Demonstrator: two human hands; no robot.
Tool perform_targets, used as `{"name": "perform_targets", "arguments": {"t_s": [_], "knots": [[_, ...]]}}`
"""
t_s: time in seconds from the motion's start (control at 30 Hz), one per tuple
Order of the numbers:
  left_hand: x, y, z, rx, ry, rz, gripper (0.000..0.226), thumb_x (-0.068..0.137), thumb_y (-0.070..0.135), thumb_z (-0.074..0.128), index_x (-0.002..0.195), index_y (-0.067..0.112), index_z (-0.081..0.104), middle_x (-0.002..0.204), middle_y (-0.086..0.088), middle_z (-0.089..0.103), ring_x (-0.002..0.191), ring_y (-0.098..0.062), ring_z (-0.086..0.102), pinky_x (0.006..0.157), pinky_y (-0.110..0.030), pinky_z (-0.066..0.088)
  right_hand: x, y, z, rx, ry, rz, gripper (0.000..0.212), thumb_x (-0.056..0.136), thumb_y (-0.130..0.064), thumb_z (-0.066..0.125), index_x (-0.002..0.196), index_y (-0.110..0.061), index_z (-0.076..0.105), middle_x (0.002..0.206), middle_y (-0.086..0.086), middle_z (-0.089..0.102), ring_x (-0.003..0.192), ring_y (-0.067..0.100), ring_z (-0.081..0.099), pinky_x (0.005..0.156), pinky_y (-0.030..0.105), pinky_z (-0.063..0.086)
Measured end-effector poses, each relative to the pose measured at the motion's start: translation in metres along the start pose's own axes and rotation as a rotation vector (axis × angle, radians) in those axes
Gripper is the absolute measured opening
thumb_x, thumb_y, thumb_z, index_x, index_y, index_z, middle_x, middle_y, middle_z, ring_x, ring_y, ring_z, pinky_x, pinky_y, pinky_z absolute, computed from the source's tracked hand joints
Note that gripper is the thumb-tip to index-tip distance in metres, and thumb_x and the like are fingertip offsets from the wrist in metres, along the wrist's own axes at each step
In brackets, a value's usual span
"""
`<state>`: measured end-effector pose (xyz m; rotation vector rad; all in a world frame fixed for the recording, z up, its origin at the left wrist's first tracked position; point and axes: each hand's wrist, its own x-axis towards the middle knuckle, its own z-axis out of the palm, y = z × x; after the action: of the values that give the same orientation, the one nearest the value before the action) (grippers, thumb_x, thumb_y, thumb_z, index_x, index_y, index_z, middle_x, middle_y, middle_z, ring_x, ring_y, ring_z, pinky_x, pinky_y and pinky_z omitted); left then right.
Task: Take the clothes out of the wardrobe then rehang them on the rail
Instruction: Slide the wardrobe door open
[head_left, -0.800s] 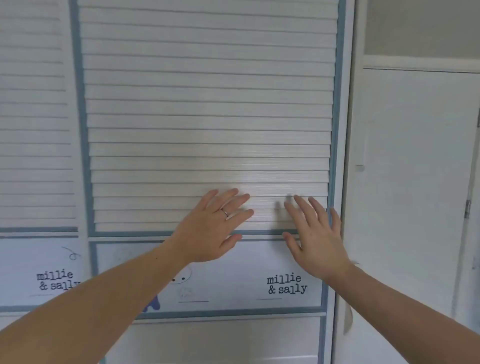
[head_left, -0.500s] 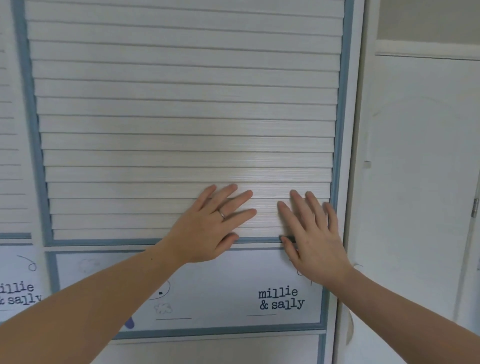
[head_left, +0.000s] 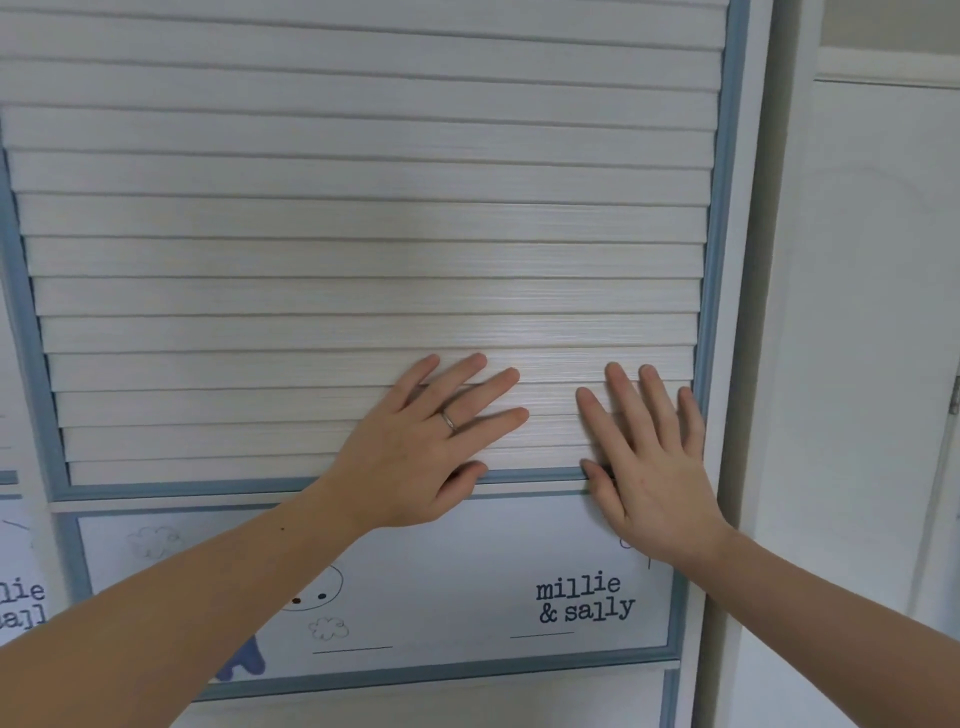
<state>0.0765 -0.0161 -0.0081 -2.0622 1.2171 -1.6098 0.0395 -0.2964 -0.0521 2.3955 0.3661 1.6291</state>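
Blue-framed slatted white wardrobe door (head_left: 363, 260)

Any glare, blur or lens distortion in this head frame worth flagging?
Head view: mild sheen on the slats above the left hand and right hand, nothing blown out; both hands sharp; blue frame leans and bows from the wide-angle lens; printed lettering readable.

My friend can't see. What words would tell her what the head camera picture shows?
A left hand and a right hand press flat on the lower slats of a white slatted wardrobe door with blue trim. Below them is a white panel printed "millie & sally".
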Motion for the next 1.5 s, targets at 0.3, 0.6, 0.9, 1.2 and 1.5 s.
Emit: {"name": "perform_targets", "arguments": {"t_s": [0.3,0.6,0.9,1.2,1.5], "knots": [[-0.028,-0.023,-0.012,-0.004,-0.004,-0.006,0.053,0.092,0.034,0.056,0.145,0.027,0.051,0.160,-0.001,0.031,0.149,-0.027,0.026,0.116,-0.055,0.027,0.013,-0.034,0.001,0.016,-0.004,0.000,0.060,0.098,-0.041,0.038,0.152,-0.018,0.032,0.162,0.015,0.017,0.148,0.041,0.013,0.113,0.066,0.015],[-0.066,-0.052,-0.022,0.022,-0.007,-0.044,0.054,0.092,0.033,0.054,0.145,0.026,0.050,0.160,0.000,0.032,0.149,-0.026,0.027,0.116,-0.054,0.026,0.032,-0.074,0.002,0.053,0.034,-0.060,0.061,0.096,-0.042,0.047,0.151,-0.019,0.036,0.161,0.013,0.021,0.148,0.040,0.017,0.114,0.064,0.016],[-0.110,-0.078,-0.034,0.045,0.018,-0.182,0.058,0.091,0.035,0.057,0.147,0.022,0.046,0.159,-0.002,0.034,0.148,-0.026,0.029,0.116,-0.055,0.028,0.061,-0.115,0.000,0.098,0.051,-0.171,0.062,0.094,-0.046,0.051,0.150,-0.022,0.038,0.160,0.012,0.025,0.147,0.039,0.021,0.114,0.064,0.018],[-0.157,-0.101,-0.043,0.078,0.037,-0.386,0.065,0.090,0.038,0.061,0.149,0.020,0.042,0.161,-0.004,0.030,0.149,-0.027,0.026,0.118,-0.055,0.022,0.093,-0.165,0.001,0.117,0.045,-0.266,0.063,0.094,-0.044,0.051,0.152,-0.025,0.034,0.162,0.009,0.019,0.149,0.035,0.016,0.116,0.063,0.015],[-0.198,-0.123,-0.050,0.128,0.055,-0.558,0.061,0.092,0.042,0.054,0.149,0.022,0.043,0.161,-0.005,0.030,0.149,-0.029,0.025,0.116,-0.058,0.022,0.119,-0.216,0.000,0.154,0.045,-0.348,0.063,0.091,-0.041,0.055,0.149,-0.023,0.041,0.162,0.009,0.021,0.148,0.032,0.020,0.115,0.063,0.018]]}}
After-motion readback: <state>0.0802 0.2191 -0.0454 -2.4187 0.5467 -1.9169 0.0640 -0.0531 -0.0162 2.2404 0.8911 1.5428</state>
